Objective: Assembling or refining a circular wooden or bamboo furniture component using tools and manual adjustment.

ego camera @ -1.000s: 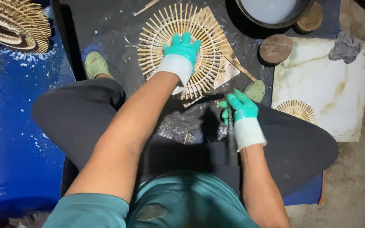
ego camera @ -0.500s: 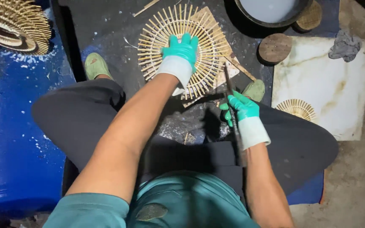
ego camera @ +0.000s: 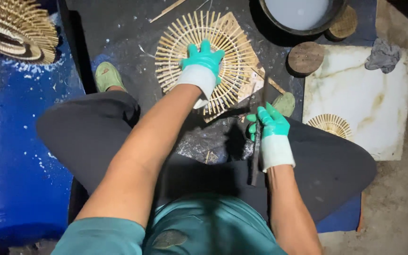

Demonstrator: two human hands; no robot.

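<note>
While on disc (ego camera: 234,47), left hands (ego camera: 203,63)

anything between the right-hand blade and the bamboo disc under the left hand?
Nothing visible. The right hand grips a dark blade just beside the round bamboo-slat disc, which the left hand presses flat from above. Only bare dark mat and some scraps lie in the gap at the disc's near edge.

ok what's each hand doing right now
left hand: open, pressed flat on the round bamboo weave
right hand: closed around a dark blade tool
</note>
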